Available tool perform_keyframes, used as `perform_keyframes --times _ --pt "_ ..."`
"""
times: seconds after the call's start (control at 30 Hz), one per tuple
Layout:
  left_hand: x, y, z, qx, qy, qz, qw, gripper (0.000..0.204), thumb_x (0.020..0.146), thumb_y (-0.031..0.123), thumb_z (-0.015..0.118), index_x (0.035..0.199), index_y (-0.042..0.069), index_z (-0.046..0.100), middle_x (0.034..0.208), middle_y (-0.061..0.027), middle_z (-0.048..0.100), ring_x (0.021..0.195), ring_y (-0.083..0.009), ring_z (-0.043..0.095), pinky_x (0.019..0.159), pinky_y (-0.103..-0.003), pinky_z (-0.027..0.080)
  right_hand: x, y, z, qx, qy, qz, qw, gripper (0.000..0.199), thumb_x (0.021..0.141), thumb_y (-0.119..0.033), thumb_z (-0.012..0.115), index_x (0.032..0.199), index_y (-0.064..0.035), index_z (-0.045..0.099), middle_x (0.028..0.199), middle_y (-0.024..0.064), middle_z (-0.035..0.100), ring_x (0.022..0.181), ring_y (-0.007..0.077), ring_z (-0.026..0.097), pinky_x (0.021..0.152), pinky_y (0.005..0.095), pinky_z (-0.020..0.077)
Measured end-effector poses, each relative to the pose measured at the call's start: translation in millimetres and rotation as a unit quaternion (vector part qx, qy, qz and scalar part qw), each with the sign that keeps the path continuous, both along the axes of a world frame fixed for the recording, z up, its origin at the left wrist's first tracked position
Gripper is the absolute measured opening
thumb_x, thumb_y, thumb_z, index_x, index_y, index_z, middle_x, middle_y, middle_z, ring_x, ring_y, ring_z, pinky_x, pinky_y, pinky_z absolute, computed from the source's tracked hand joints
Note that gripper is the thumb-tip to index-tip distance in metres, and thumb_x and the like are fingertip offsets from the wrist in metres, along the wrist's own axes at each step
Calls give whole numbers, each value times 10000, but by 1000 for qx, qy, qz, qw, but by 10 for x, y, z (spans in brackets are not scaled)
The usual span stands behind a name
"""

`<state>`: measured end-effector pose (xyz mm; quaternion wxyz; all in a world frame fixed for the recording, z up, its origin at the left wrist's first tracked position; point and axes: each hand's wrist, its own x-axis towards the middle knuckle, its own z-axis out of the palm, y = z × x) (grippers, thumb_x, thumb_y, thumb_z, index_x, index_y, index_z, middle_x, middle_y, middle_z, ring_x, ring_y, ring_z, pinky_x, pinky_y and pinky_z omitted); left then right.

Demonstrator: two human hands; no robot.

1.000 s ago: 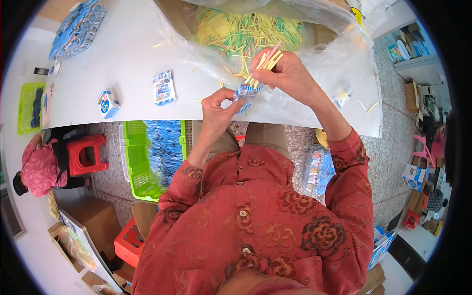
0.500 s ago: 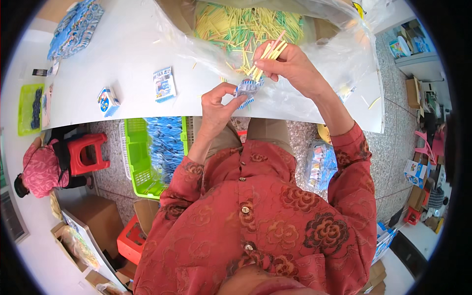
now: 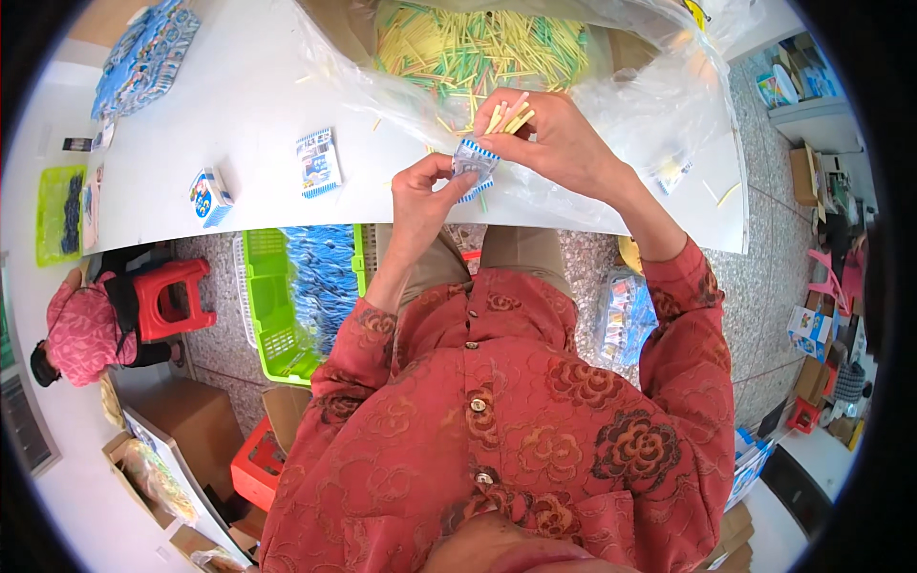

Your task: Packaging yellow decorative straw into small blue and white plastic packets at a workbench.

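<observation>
Between thumb and fingers, my left hand (image 3: 423,196) pinches a small blue-and-white striped packet (image 3: 474,162) above the table's near edge. My right hand (image 3: 546,138) is closed round a bunch of short yellow and pink sticks (image 3: 510,116). The bunch's upper ends stick out above my fingers; its lower ends are hidden by the hand, at the packet's top edge. I cannot tell how far the sticks reach inside. Beyond my hands, a heap of yellow, green and pink sticks (image 3: 478,53) lies in a large clear plastic bag (image 3: 344,62).
On the white table (image 3: 253,124) stand a small blue-and-white box (image 3: 209,198) and a flat striped packet (image 3: 318,162). Blue packages (image 3: 145,59) lie far left. Below the edge is a green basket (image 3: 270,315) of blue packets. A co-worker (image 3: 88,329) is by a red stool (image 3: 174,298).
My right hand has lowered slightly to the left, bringing the sticks down against the packet. Less of the bunch shows. The packet now stands more upright in my left hand.
</observation>
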<state>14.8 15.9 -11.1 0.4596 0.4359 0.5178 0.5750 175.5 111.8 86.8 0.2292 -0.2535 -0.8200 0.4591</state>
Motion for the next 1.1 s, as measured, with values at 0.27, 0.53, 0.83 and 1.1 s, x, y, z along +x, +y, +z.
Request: perform_keyframes --times 0.27,0.53,0.83,1.1 --pt "-5 138 29 24 17 -13 999 85 764 17 676 844 0 651 732 -1 628 666 -36 526 599 -186 423 -33 100 -39 27 34 -9 999 134 869 -133 565 947 -38 618 875 25 577 778 96 526 675 240 434" --pt "31 184 52 25 -2 -27 999 112 772 26 672 879 -5 657 783 -18 653 710 -53 555 654 -203 450 -61 231 -121 41 65 -50 996 406 940 -362 403 983 -49 658 945 86 635 882 192 581 797 324 441" --pt "13 169 11 26 14 -24 999 109 771 33 673 872 -6 659 794 -29 662 728 -60 567 674 -214 455 -44 235 71 -173 16 20 985 617 967 -481 199 1071 -81 657 1198 56 572 1153 205 465 1047 347 253" --pt "13 171 -9 46 37 -33 998 105 774 30 666 874 -3 658 790 -23 661 726 -57 566 673 -213 455 -116 213 27 -195 -44 52 978 545 962 -454 291 1103 -54 632 1185 87 574 1146 216 484 996 318 330"
